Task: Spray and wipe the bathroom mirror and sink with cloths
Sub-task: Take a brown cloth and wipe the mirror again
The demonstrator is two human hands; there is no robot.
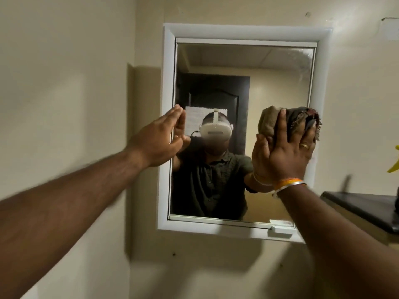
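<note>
Mirror (244, 87), white-framed, mounted on a cream wall (64, 83); it fills the centre of the head view. Only one view on record.

Right hand (285, 147): palm pressed flat toward the glass at the mirror's right side, about mid-height. Fingers spread wide and extended, not curled. Between palm and glass sits a bunched cloth (269, 121), brownish with a darker patterned, frayed part poking out above and to the right of my fingertips. The cloth is pinned against the mirror by the flat palm rather than gripped in a fist. Ring (304, 145) visible on one finger; orange and silver bangles (288, 184) at the wrist.

Left hand (159, 139): fingers straight and together, hand open, holding nothing. Its fingertips meet the glass at the left edge of the mirror, just inside the frame; the reflected hand touches it there.

Glass surface: a hazy, streaked patch in the upper right corner (302, 59). Remainder reflects a dark door and my torso in a dark shirt.

Right edge of view: dark shelf (362, 206) below the mirror's level, a yellow object (394, 165) above it, cut off by the frame, identity not determinable.

Sink not in view.
</note>
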